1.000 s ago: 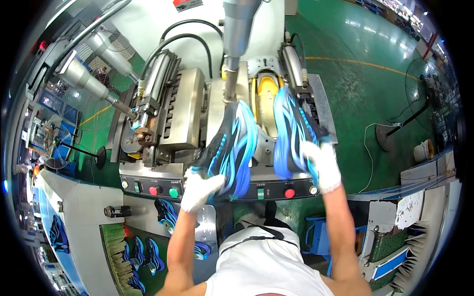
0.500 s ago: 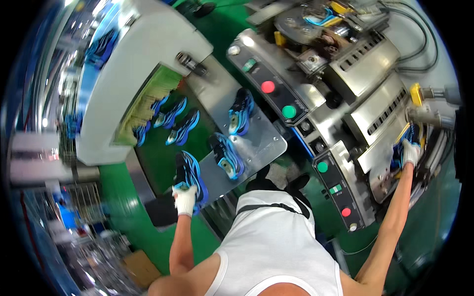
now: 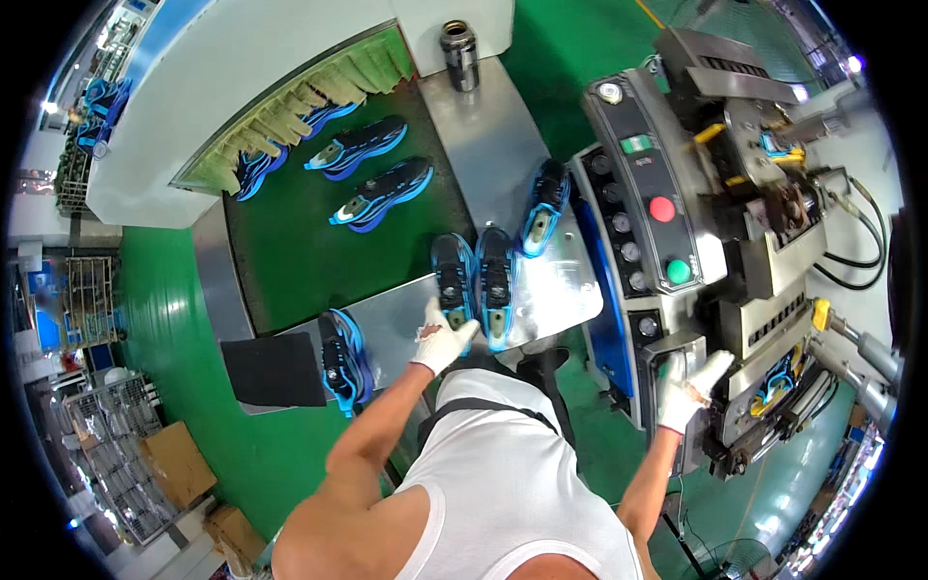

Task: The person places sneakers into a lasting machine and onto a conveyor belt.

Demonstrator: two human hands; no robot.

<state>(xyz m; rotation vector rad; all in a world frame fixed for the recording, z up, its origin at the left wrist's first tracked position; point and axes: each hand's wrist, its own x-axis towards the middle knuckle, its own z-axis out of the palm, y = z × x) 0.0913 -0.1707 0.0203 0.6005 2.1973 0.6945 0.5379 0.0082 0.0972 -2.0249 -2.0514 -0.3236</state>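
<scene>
My left hand (image 3: 445, 340), in a white glove, is at the near end of a black-and-blue shoe (image 3: 451, 275) on the metal ledge. Its thumb and fingers are spread to either side of the heel; whether they touch it I cannot tell. A matching shoe (image 3: 496, 285) stands close along the right. My right hand (image 3: 689, 391), also gloved, is open with fingers spread over the machine's near control panel (image 3: 667, 362). Nothing shows in it. A blue-and-yellow piece (image 3: 775, 382) sits in the machine beyond that hand, its kind unclear.
More shoes lie on the dark green belt (image 3: 319, 251), before a fringed curtain (image 3: 309, 101). One shoe (image 3: 546, 208) stands at the ledge's right, another (image 3: 340, 360) beside a black mat (image 3: 274, 370). A steel flask (image 3: 459, 56) stands behind. The machine's button panel (image 3: 652, 184) borders the right.
My left hand has left the leftmost ledge shoe and moved right to a side-by-side pair. My right hand has let go of the dark blue thing in the machine and drawn back. The view has turned.
</scene>
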